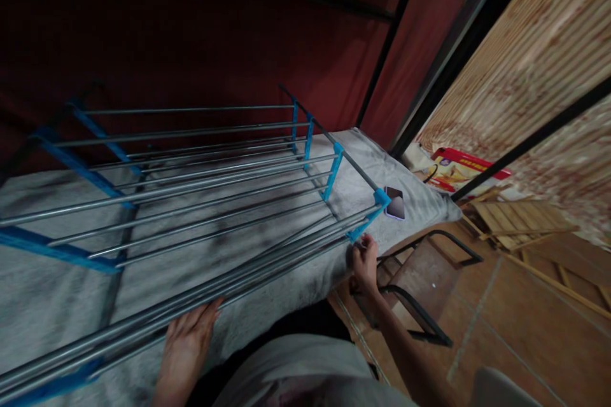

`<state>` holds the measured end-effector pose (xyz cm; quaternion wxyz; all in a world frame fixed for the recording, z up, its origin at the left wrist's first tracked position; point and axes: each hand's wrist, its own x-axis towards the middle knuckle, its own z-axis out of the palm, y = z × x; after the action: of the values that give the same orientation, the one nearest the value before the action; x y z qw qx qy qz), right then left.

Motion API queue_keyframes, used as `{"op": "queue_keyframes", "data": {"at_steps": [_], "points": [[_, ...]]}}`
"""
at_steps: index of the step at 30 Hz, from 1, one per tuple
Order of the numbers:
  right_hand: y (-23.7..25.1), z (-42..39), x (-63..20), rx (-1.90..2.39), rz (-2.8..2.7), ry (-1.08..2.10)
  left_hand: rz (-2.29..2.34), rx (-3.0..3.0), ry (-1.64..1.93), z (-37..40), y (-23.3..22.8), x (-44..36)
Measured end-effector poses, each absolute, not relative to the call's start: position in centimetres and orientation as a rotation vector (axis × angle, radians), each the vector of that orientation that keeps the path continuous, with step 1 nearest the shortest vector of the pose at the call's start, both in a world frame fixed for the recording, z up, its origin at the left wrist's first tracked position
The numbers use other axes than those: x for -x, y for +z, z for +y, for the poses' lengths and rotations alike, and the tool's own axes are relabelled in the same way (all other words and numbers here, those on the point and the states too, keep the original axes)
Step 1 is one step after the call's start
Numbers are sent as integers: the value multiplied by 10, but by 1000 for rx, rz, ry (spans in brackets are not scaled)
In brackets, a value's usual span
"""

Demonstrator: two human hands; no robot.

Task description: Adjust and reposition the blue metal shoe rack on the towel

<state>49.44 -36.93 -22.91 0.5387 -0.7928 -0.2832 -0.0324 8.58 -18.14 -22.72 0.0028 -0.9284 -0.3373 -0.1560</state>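
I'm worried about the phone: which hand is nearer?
Right. The right hand is close, on the phone's near side; the left hand is farther left, at the metal bars.

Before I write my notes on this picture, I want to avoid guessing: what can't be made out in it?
In the head view:
Right hand: whether it grips anything; its own curled fingers hide this.
Drying rack's front tubes: left ends cut off by the left edge.
Smartphone: anything on its screen; too small and blurred.
Red box: lettering too small and blurred; a black post covers part.
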Motion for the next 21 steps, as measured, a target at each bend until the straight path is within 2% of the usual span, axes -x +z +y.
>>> {"op": "queue_keyframes", "data": {"at_steps": [5,21], "points": [[-224,-358,-521,1945,-796,17,-1065,2946,-458,-183,-222,-86],[-211,-360,-511,2021,-829,117,-1102,2958,-446,-180,-225,-78]]}}
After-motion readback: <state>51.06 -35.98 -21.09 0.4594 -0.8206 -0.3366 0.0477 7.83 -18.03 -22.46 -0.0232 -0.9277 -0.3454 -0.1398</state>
